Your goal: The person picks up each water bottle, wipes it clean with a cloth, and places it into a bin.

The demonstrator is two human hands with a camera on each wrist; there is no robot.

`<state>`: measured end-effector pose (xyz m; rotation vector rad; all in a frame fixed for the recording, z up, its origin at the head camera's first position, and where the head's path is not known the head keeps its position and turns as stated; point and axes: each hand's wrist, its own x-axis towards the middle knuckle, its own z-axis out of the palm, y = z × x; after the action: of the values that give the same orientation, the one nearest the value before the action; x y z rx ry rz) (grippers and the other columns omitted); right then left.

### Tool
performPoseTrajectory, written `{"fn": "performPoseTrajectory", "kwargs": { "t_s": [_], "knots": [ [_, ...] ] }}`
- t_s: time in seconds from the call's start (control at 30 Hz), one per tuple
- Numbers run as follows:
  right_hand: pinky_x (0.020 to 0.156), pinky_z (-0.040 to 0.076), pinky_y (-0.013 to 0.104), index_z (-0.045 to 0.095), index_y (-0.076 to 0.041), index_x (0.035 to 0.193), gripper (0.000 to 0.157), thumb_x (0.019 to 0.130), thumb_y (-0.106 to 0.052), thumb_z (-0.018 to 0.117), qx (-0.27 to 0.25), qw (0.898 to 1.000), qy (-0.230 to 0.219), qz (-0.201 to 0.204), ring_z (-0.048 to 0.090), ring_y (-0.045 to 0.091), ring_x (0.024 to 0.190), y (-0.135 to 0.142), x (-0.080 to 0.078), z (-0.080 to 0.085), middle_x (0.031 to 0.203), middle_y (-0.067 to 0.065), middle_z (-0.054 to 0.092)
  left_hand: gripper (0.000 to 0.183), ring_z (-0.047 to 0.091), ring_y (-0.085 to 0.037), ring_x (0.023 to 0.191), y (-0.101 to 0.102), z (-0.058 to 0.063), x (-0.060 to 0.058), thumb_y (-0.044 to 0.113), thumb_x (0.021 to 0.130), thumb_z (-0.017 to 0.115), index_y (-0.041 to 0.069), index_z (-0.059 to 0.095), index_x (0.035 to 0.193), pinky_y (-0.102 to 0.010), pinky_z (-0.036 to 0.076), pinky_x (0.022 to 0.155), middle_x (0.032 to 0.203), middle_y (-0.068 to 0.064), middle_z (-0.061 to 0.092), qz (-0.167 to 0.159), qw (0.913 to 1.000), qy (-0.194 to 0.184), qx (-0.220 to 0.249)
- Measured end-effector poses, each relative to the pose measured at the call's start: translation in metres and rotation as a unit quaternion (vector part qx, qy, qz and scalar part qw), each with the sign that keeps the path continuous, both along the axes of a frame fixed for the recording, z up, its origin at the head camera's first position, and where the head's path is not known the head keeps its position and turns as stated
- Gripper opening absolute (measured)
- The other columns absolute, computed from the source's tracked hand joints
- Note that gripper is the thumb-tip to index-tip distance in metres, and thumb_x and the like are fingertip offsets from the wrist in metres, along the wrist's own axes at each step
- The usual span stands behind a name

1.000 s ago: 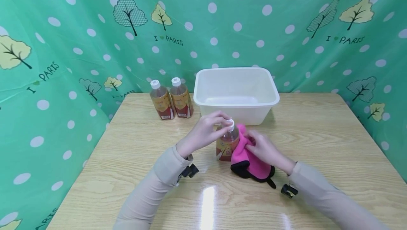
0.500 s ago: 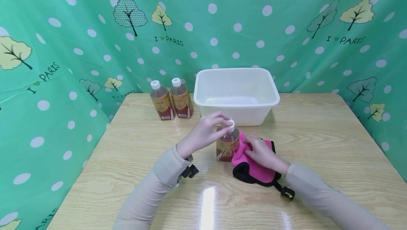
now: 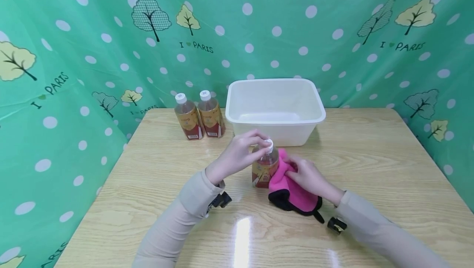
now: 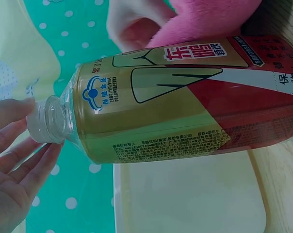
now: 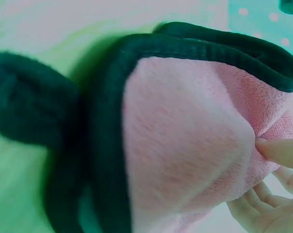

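Observation:
A drink bottle with a white cap and a gold and red label stands upright on the table, in front of the white bin. My left hand pinches it at the cap between thumb and fingers. Against the bottle's right side lies a pink cloth with black edging, bunched up. My right hand grips the cloth; in the right wrist view the thumb and fingers pinch a fold of it. The cloth's black edge and loop hang toward the front right.
A white plastic bin stands at the back middle of the wooden table. To its left are two more bottles, a left one and a right one, side by side. A green dotted curtain hangs behind.
The right hand with the cloth has shifted back and forth along the bottle's right side, and the cloth's lower edge has swung with it. The left hand and bottle stay in place.

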<state>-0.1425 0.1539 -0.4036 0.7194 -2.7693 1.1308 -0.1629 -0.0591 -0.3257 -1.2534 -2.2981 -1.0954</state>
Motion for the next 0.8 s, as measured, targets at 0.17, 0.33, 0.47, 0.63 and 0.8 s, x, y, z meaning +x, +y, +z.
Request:
{"fn": "performPoseTrajectory", "kwargs": {
  "t_s": [0.17, 0.33, 0.47, 0.63, 0.8],
  "knots": [
    [0.064, 0.054, 0.030, 0.058, 0.007, 0.095, 0.027, 0.070, 0.013, 0.064, -0.046, 0.998, 0.034, 0.005, 0.060, 0.025, 0.075, 0.000, 0.003, 0.015, 0.088, 0.017, 0.061, 0.009, 0.060, -0.014, 0.083, 0.000, 0.000, 0.000, 0.006, 0.079, 0.065, 0.000, 0.066, 0.085, -0.012, 0.048, 0.073, 0.091, -0.007, 0.061, 0.000, 1.0000, -0.001, 0.001],
    [0.062, 0.053, 0.028, 0.058, 0.008, 0.093, 0.027, 0.068, 0.015, 0.065, -0.056, 0.995, 0.078, 0.007, 0.058, 0.023, 0.072, 0.000, 0.004, 0.029, 0.085, 0.016, 0.060, 0.008, 0.060, -0.014, 0.082, 0.000, 0.000, 0.000, 0.006, 0.078, 0.065, 0.000, 0.067, 0.084, -0.012, 0.048, 0.073, 0.091, -0.007, 0.061, 0.000, 1.0000, 0.003, 0.003],
    [0.061, 0.053, 0.027, 0.058, 0.008, 0.094, 0.028, 0.068, 0.014, 0.066, -0.049, 0.995, 0.092, 0.002, 0.057, 0.021, 0.072, -0.001, 0.005, 0.036, 0.083, 0.014, 0.059, 0.009, 0.060, -0.014, 0.081, 0.000, 0.000, 0.000, 0.006, 0.079, 0.065, 0.000, 0.067, 0.085, -0.014, 0.049, 0.071, 0.091, -0.008, 0.061, -0.001, 1.0000, 0.002, 0.004],
    [0.063, 0.053, 0.028, 0.058, 0.008, 0.095, 0.028, 0.069, 0.015, 0.065, -0.045, 0.996, 0.079, -0.001, 0.058, 0.022, 0.074, -0.001, 0.005, 0.038, 0.085, 0.015, 0.060, 0.009, 0.060, -0.014, 0.081, 0.000, -0.001, 0.000, 0.007, 0.079, 0.065, 0.000, 0.067, 0.085, -0.017, 0.050, 0.070, 0.092, -0.007, 0.061, -0.001, 1.0000, -0.001, 0.003],
    [0.065, 0.054, 0.030, 0.058, 0.009, 0.096, 0.028, 0.070, 0.015, 0.064, -0.048, 0.997, 0.067, 0.000, 0.059, 0.024, 0.076, -0.001, 0.005, 0.038, 0.088, 0.017, 0.060, 0.010, 0.060, -0.014, 0.082, 0.000, -0.001, 0.000, 0.008, 0.079, 0.065, 0.000, 0.066, 0.085, -0.016, 0.050, 0.071, 0.092, -0.008, 0.061, 0.000, 1.0000, -0.001, 0.003]
  ]
}}
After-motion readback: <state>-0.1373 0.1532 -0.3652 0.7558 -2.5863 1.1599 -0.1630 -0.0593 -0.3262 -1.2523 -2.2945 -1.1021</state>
